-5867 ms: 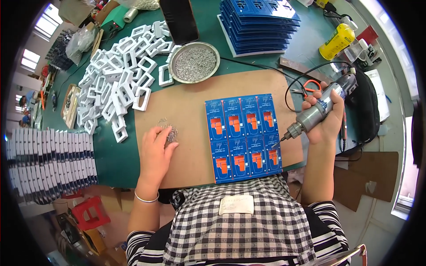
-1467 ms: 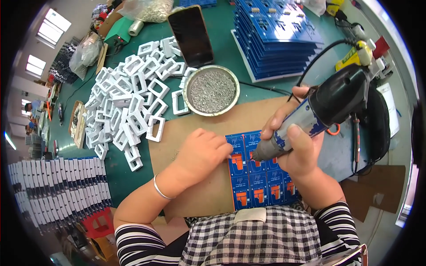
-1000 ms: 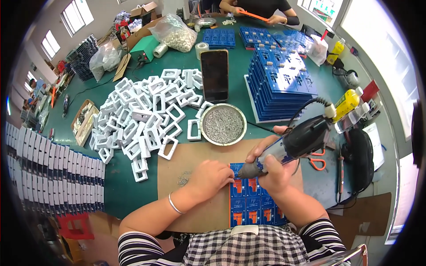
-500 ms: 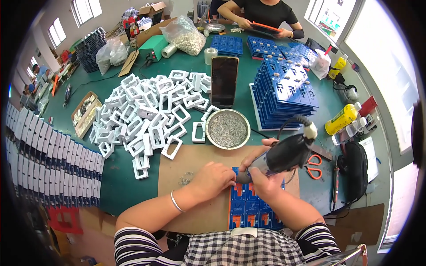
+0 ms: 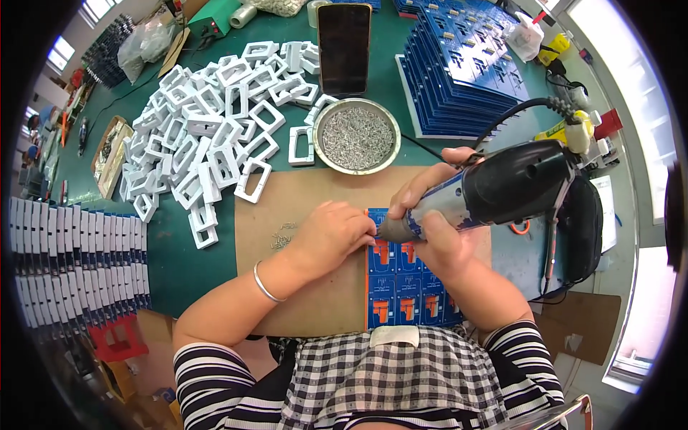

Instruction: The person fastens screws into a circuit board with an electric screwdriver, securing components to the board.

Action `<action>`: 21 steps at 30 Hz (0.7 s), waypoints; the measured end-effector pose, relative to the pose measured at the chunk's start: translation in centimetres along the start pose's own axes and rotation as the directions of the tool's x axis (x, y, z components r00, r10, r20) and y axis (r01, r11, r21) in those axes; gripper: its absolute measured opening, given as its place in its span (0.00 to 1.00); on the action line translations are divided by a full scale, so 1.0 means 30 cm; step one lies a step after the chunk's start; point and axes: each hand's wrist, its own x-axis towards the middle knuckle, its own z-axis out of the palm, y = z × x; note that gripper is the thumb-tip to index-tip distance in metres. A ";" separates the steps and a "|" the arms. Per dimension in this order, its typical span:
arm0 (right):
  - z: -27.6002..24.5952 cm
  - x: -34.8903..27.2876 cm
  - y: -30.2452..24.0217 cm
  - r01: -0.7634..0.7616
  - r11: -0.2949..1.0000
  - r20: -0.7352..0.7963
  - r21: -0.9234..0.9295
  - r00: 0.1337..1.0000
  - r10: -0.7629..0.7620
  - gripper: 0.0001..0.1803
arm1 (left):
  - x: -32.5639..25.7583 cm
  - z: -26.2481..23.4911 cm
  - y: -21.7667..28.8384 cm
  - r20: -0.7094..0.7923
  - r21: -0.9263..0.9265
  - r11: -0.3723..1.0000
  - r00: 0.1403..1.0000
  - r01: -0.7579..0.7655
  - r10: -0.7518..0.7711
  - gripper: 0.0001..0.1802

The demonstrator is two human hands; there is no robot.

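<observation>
On the green surface (image 5: 193, 272), a brown board (image 5: 315, 287) carries a blue circuit panel (image 5: 405, 287). The right hand (image 5: 437, 222) is wrapped around an electric screwdriver (image 5: 502, 190), its long axis running from two o'clock down to eight, tip on the panel's top-left corner. The left hand (image 5: 330, 233) pinches there, fingers narrow, seemingly steadying a screw. Driving looks underway; next likely needs another screw from the dish (image 5: 358, 136) at twelve.

1 electric screwdriver (image 5: 502, 188), 1 round metal dish (image 5: 357, 136) of screws, 1 phone (image 5: 345, 44), 1 brown board (image 5: 315, 287), 1 blue panel (image 5: 405, 290) showing about 6 cells. White frames (image 5: 208, 143): dozens, uncountable. 2 hands, left (image 5: 331, 236), right (image 5: 433, 229).
</observation>
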 end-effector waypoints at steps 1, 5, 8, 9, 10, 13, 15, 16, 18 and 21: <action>-0.003 -0.001 0.001 0.015 1.000 0.015 -0.016 1.000 -0.015 0.35 | -0.001 0.001 0.001 0.002 0.011 1.000 1.000 -0.007 0.007 0.08; -0.005 -0.009 -0.001 0.022 0.996 0.049 -0.085 0.999 -0.018 0.35 | -0.003 0.005 0.005 0.000 0.029 0.999 1.000 -0.024 0.024 0.08; -0.035 0.009 -0.010 0.222 0.895 0.316 -0.387 0.944 -0.097 0.34 | -0.011 0.008 0.002 -0.003 0.049 0.999 1.000 0.003 -0.002 0.07; -0.027 0.011 -0.018 0.222 0.894 0.316 -0.389 0.944 -0.096 0.34 | -0.008 0.001 0.002 -0.004 0.047 0.999 1.000 0.001 -0.001 0.07; -0.008 0.017 -0.032 0.252 0.876 0.340 -0.411 0.934 -0.109 0.33 | -0.002 -0.013 0.001 0.038 0.018 1.000 0.999 -0.012 0.012 0.07; 0.044 0.029 -0.062 0.342 0.816 0.413 -0.467 0.900 -0.141 0.31 | -0.014 -0.044 -0.042 0.056 0.053 0.999 0.998 -0.010 0.007 0.07; 0.025 0.027 -0.039 0.300 0.840 0.433 -0.453 0.897 -0.087 0.31 | -0.034 -0.080 -0.077 0.032 0.115 0.993 0.999 0.010 -0.014 0.07; 0.017 0.027 -0.015 0.286 0.865 0.425 -0.413 0.900 -0.095 0.31 | -0.040 -0.112 -0.085 -0.021 0.139 0.989 0.999 0.042 -0.040 0.07; 0.013 0.028 0.004 0.269 0.882 0.422 -0.387 0.902 -0.089 0.31 | -0.051 -0.161 -0.094 -0.078 0.166 0.982 0.993 0.095 -0.083 0.06; 0.030 0.007 0.040 0.195 0.880 0.357 -0.433 0.934 -0.031 0.31 | -0.078 -0.219 -0.106 -0.200 0.130 0.974 0.967 0.185 -0.157 0.04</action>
